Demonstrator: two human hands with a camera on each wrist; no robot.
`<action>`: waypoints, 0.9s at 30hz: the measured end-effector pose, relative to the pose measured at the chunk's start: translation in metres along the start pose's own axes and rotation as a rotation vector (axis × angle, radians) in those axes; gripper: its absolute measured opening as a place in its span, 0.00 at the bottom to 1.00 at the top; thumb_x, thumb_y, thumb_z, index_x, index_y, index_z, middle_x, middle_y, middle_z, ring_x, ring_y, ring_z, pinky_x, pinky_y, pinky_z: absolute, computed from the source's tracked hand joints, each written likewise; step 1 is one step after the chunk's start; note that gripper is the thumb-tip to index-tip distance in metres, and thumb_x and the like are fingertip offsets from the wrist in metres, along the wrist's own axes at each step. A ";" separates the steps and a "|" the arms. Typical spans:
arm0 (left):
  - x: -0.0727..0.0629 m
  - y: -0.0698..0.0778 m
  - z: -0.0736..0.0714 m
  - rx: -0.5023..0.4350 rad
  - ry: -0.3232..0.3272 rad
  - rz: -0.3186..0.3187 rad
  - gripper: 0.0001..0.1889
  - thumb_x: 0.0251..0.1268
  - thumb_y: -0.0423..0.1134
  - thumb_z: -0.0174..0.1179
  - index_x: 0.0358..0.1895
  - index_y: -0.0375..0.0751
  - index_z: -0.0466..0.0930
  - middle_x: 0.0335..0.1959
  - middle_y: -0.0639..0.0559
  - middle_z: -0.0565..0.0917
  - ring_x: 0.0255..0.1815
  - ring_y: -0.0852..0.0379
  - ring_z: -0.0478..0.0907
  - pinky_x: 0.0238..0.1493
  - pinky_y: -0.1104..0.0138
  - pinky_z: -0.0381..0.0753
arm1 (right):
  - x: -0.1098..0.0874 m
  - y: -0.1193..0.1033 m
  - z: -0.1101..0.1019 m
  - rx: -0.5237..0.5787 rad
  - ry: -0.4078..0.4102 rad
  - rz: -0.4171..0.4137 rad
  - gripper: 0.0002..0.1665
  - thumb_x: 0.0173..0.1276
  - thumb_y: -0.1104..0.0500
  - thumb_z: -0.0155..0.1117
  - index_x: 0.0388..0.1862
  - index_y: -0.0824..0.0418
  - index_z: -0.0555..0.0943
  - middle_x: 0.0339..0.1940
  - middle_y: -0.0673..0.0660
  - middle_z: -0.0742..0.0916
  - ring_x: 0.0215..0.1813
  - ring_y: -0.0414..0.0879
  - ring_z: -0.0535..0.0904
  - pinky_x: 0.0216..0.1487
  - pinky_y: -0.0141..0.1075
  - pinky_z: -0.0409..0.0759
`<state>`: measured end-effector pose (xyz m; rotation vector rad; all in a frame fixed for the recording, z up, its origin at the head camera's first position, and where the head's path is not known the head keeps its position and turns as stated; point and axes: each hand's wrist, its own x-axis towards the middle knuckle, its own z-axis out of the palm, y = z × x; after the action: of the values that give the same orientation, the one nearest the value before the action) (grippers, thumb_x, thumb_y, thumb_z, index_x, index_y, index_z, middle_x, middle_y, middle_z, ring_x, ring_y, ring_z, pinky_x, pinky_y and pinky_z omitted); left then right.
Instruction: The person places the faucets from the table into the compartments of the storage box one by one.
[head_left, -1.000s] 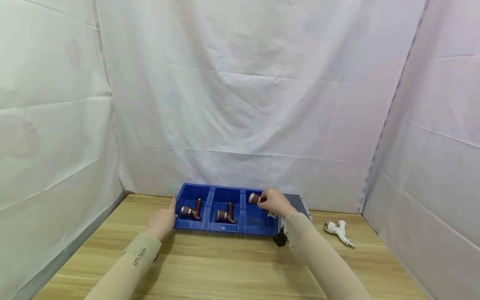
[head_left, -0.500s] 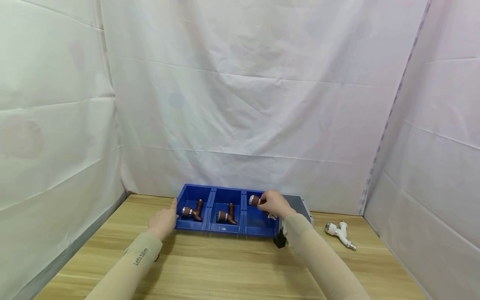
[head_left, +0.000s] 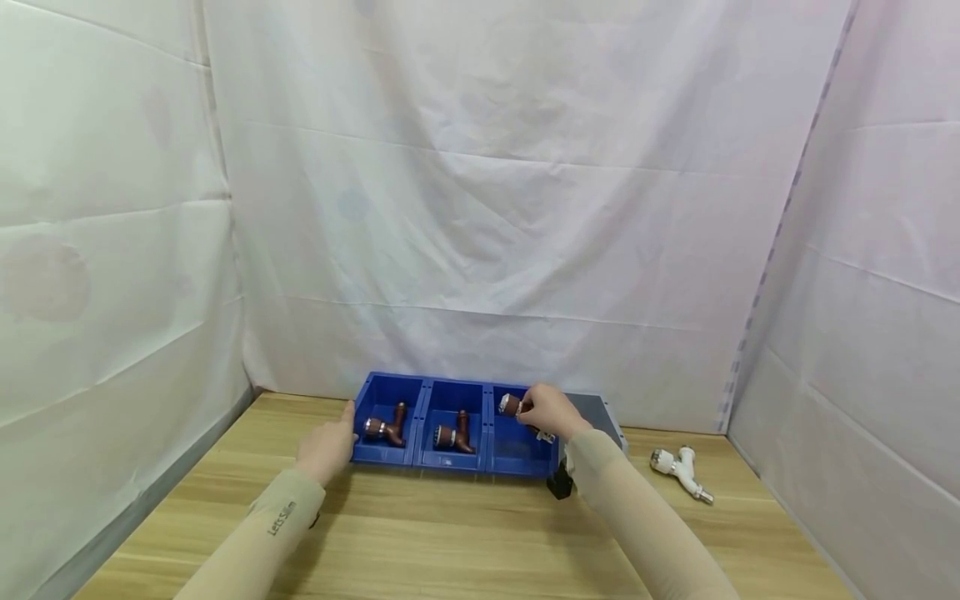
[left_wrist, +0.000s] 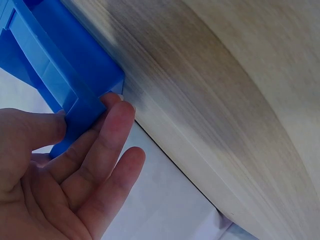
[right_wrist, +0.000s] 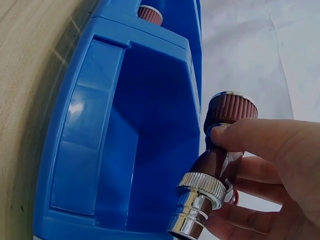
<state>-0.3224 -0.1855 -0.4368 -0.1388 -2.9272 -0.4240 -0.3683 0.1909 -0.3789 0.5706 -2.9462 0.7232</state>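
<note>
My right hand [head_left: 553, 411] holds a brown faucet [right_wrist: 232, 110] with a ribbed knob and chrome nozzle, thumb on one side and fingers behind. It hangs over the right-hand blue bin [right_wrist: 75, 130], whose visible floor is bare. My left hand [head_left: 327, 447] grips the outer wall of the leftmost blue bin [left_wrist: 65, 85], thumb on one face and fingertips on the other. Another brown faucet [head_left: 386, 427] lies in that left bin, and a third brown faucet [head_left: 455, 435] lies in the middle bin [head_left: 455, 385].
A white faucet [head_left: 681, 472] lies on the wooden table [head_left: 450, 533] at the right. A grey flat-topped thing [head_left: 592, 408] adjoins the bins, with a black piece [head_left: 559, 483] at its front, partly behind my right arm. White cloth [head_left: 480, 208] hangs behind and at both sides.
The view has shifted slightly, so everything sits a little lower in the picture. Both hands keep their places, with the brown faucet still over the right-hand bin.
</note>
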 end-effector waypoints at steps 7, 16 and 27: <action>-0.003 0.001 -0.002 0.005 0.013 0.008 0.34 0.72 0.37 0.55 0.72 0.24 0.52 0.38 0.32 0.83 0.29 0.41 0.80 0.24 0.54 0.77 | 0.001 0.005 0.004 0.001 -0.001 0.005 0.13 0.65 0.63 0.65 0.20 0.58 0.82 0.13 0.52 0.80 0.16 0.43 0.74 0.26 0.36 0.75; -0.002 0.000 -0.001 0.001 0.013 0.007 0.33 0.72 0.37 0.54 0.72 0.24 0.51 0.36 0.33 0.83 0.27 0.43 0.79 0.23 0.54 0.77 | 0.002 0.006 0.007 0.002 -0.013 0.023 0.10 0.65 0.61 0.66 0.24 0.61 0.85 0.14 0.52 0.81 0.17 0.43 0.75 0.27 0.37 0.76; -0.002 0.001 -0.002 -0.003 0.010 0.008 0.33 0.72 0.38 0.54 0.72 0.25 0.52 0.31 0.35 0.82 0.24 0.46 0.77 0.21 0.56 0.75 | 0.003 0.008 0.009 -0.007 -0.020 0.028 0.10 0.65 0.61 0.66 0.26 0.65 0.86 0.14 0.53 0.81 0.17 0.43 0.75 0.27 0.37 0.76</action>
<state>-0.3200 -0.1854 -0.4347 -0.1487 -2.9153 -0.4264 -0.3740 0.1921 -0.3902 0.5405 -2.9798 0.7132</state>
